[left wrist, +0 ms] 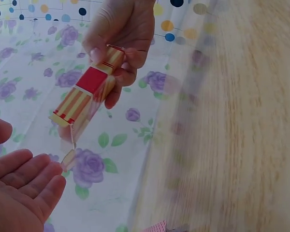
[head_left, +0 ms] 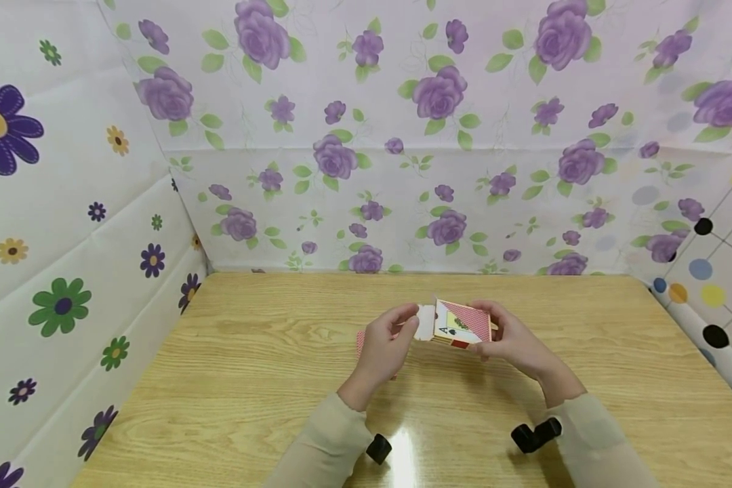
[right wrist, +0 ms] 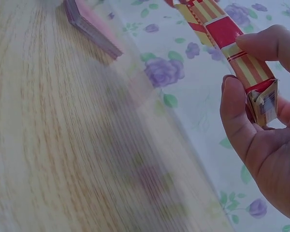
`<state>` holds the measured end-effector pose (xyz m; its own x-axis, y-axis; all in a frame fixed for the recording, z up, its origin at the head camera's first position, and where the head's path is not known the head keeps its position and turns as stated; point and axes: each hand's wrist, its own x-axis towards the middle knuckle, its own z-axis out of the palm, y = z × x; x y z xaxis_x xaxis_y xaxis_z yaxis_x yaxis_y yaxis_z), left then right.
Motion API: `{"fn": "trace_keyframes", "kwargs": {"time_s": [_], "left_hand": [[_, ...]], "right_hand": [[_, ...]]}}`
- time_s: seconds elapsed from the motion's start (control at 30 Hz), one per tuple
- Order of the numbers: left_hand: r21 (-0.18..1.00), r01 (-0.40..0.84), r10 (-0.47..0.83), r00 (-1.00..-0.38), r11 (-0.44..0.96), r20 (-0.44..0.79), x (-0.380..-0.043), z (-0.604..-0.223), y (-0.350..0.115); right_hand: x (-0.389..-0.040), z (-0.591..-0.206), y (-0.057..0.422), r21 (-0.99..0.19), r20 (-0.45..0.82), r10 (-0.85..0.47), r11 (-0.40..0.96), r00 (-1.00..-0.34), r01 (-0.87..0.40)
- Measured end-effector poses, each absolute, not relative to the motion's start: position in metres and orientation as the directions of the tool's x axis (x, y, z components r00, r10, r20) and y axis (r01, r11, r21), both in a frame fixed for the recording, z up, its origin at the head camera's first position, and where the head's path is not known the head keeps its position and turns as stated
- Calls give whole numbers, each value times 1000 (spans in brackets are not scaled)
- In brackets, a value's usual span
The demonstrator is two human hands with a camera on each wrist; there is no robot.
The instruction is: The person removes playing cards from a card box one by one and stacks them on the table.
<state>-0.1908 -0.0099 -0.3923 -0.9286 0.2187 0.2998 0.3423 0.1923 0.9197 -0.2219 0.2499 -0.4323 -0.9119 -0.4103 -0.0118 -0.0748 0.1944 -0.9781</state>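
My right hand (head_left: 515,342) grips a playing card box (head_left: 463,322) by its right end, above the table. The box's upper face shows an ace and a red patterned triangle; its edge is striped red and yellow in the right wrist view. At its left end the white flap (head_left: 425,322) stands out, opened. Beside that flap is my left hand (head_left: 383,344), its fingers fairly straight and the fingertips at the flap's edge in the left wrist view. Partly hidden behind my left hand, a red-backed deck of cards (right wrist: 94,31) lies on the table.
The light wood table (head_left: 250,352) reaches back to a wall cloth with purple roses (head_left: 335,157). Flowered cloth hangs on the left, dotted cloth (head_left: 701,270) on the right. A black wrist device (head_left: 378,449) sits near the left sleeve, another (head_left: 535,436) near the right.
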Motion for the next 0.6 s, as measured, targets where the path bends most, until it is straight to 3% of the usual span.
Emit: {"fn": "trace_keyframes", "kwargs": {"time_s": [0.23, 0.6], "left_hand": [[921, 318, 211, -939, 225, 273, -206, -419, -7], [953, 235, 239, -953, 193, 186, -208, -422, 1]], "right_hand": [[-221, -430, 250, -983, 16, -454, 157, -891, -98], [-220, -427, 251, -982, -3, -466, 170, -885, -86]]}}
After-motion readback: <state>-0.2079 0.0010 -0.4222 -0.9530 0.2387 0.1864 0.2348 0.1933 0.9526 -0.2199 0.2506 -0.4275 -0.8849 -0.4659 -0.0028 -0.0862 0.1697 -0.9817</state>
